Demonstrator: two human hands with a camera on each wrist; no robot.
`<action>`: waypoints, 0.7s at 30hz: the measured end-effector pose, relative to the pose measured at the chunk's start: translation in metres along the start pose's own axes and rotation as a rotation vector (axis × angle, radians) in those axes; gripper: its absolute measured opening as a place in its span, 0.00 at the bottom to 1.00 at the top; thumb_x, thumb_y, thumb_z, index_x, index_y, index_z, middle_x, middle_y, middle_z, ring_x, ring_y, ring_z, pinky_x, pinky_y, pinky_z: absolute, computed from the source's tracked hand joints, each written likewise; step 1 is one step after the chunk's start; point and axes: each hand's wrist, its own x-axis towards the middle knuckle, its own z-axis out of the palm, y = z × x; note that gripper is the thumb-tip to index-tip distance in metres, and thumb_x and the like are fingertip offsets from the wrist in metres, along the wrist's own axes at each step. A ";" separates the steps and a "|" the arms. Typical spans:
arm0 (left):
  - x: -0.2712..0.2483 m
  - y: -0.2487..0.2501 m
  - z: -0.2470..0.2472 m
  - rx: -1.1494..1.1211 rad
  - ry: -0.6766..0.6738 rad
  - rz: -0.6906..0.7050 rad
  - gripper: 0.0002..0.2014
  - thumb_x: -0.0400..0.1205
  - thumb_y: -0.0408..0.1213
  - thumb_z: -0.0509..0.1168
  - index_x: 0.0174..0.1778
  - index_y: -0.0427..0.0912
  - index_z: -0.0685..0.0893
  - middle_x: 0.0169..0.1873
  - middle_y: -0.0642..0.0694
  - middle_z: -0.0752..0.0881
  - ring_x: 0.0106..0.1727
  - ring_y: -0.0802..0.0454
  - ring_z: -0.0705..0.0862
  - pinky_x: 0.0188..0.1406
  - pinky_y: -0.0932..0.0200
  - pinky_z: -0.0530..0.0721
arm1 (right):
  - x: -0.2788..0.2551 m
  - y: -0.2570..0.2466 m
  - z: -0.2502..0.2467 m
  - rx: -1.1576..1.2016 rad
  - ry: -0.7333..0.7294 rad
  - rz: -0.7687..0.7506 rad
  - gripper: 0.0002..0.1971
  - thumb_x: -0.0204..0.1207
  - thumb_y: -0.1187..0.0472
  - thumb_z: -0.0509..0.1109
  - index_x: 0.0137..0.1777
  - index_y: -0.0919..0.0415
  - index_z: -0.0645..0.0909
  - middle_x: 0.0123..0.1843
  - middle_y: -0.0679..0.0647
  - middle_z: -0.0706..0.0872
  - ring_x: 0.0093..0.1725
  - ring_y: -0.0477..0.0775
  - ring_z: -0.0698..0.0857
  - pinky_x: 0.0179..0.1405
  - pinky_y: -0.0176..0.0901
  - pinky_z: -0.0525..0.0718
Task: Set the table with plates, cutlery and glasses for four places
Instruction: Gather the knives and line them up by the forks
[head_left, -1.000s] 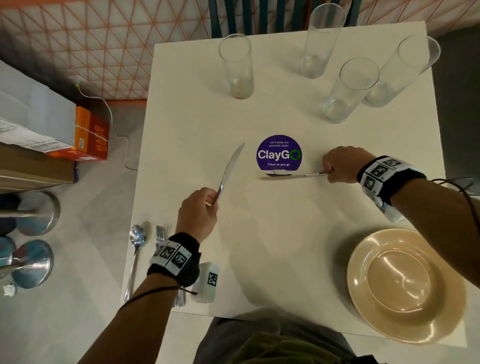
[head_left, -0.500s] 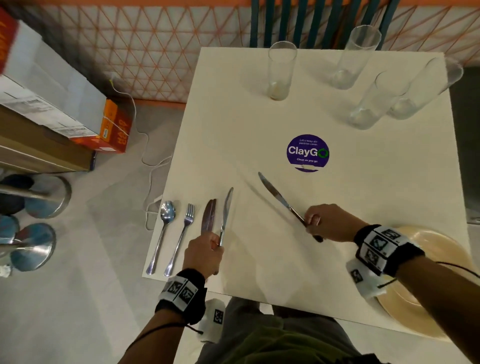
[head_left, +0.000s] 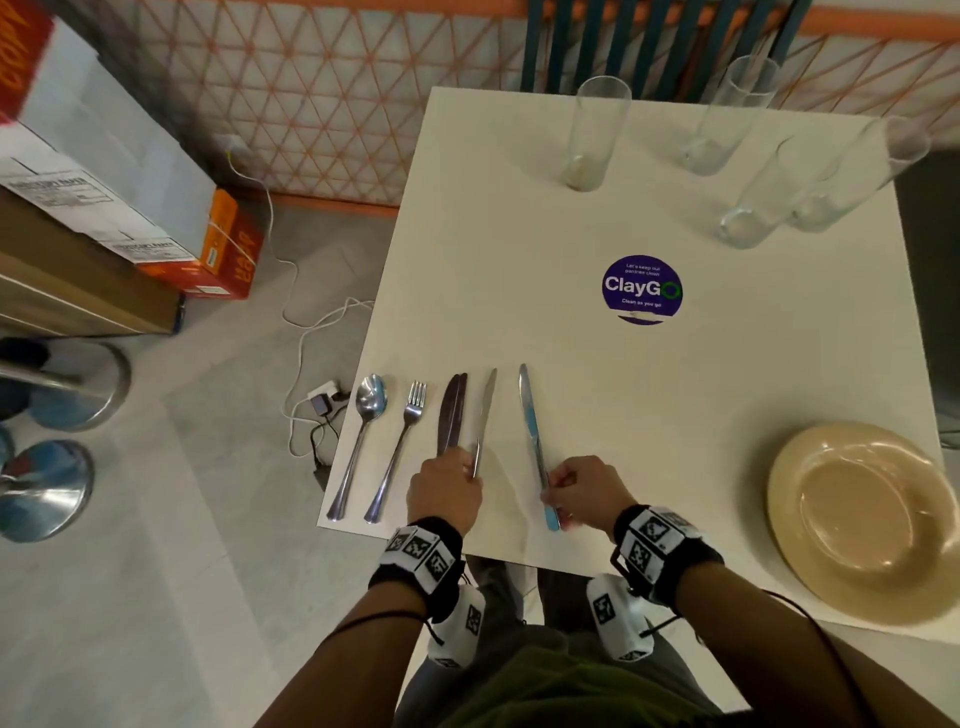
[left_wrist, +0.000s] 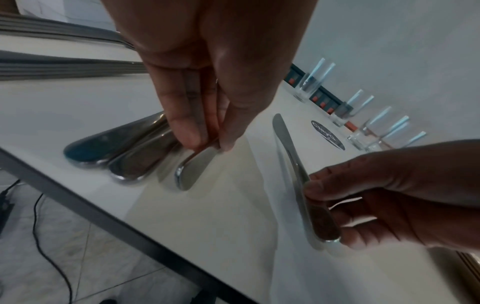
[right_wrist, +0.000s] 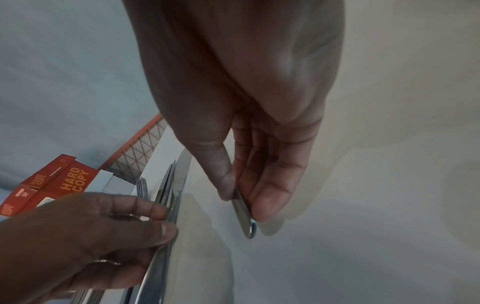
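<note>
At the near left of the white table (head_left: 727, 364) lie a spoon (head_left: 370, 402), a fork (head_left: 412, 413) and two dark knives (head_left: 453, 410), side by side. My left hand (head_left: 470, 465) pinches the handle of a third knife (head_left: 485, 410) just right of them; the left wrist view shows its handle (left_wrist: 193, 170) low over the table. My right hand (head_left: 550, 486) pinches a fourth knife (head_left: 529, 410) by its handle (right_wrist: 245, 214), parallel to the others. A beige plate (head_left: 810, 467) sits at the near right. Several tall glasses (head_left: 597, 135) stand at the far edge.
A purple round sticker (head_left: 642, 289) marks the table's middle. A chair back (head_left: 649, 41) stands behind the far edge. Left of the table are cardboard boxes (head_left: 130, 208), a cable with an adapter (head_left: 322, 402) on the floor, and metal stool bases (head_left: 47, 488).
Both hands have carried their knives from the table's middle to its near left edge. The right knife has turned from sideways to parallel with the other cutlery.
</note>
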 end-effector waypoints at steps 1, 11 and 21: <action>0.000 -0.001 0.000 0.013 0.002 0.006 0.11 0.81 0.45 0.66 0.58 0.50 0.83 0.51 0.47 0.88 0.52 0.45 0.86 0.50 0.58 0.80 | 0.000 0.000 0.004 0.010 0.010 0.008 0.09 0.71 0.71 0.78 0.49 0.74 0.84 0.37 0.62 0.88 0.30 0.57 0.88 0.33 0.47 0.92; 0.002 -0.007 0.000 0.072 -0.018 0.097 0.14 0.83 0.47 0.65 0.62 0.47 0.80 0.52 0.46 0.89 0.51 0.46 0.87 0.53 0.53 0.86 | -0.001 -0.006 0.024 0.001 0.043 0.026 0.07 0.68 0.69 0.81 0.38 0.66 0.85 0.31 0.60 0.90 0.30 0.58 0.91 0.36 0.48 0.93; 0.004 -0.013 -0.004 0.007 -0.038 0.121 0.15 0.82 0.49 0.65 0.63 0.50 0.81 0.51 0.48 0.89 0.48 0.48 0.89 0.53 0.51 0.88 | 0.002 -0.016 0.031 -0.074 0.083 -0.003 0.11 0.65 0.68 0.83 0.34 0.62 0.82 0.31 0.59 0.90 0.31 0.60 0.92 0.39 0.51 0.93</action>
